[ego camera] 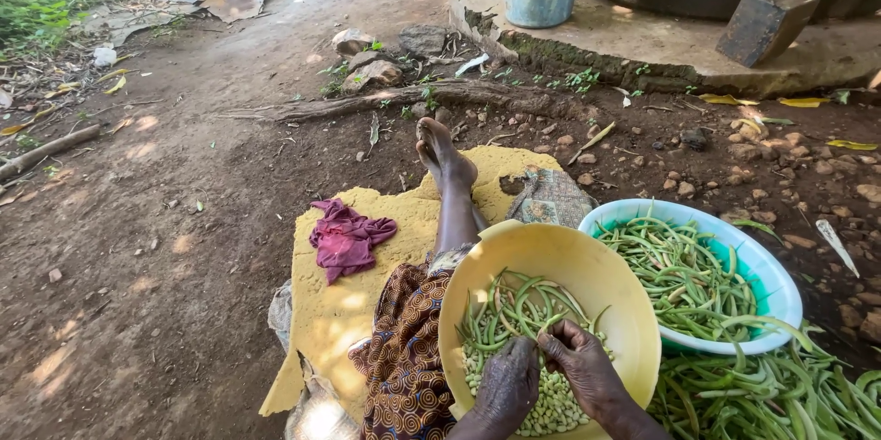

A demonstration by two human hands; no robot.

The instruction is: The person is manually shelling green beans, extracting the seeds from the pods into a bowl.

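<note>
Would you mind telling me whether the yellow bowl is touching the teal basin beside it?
Touching. The head view shows the yellow bowl's rim overlapping and resting against the teal basin's near rim, with no gap visible between them.

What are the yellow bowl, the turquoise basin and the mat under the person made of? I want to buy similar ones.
Yellow bowl: probably plastic, smooth with a soft sheen and a thin moulded rim. Turquoise basin: likely plastic too, glossy with a pale rolled rim. Yellow mat: looks like foam, matte, with torn, crumbly edges.
</note>
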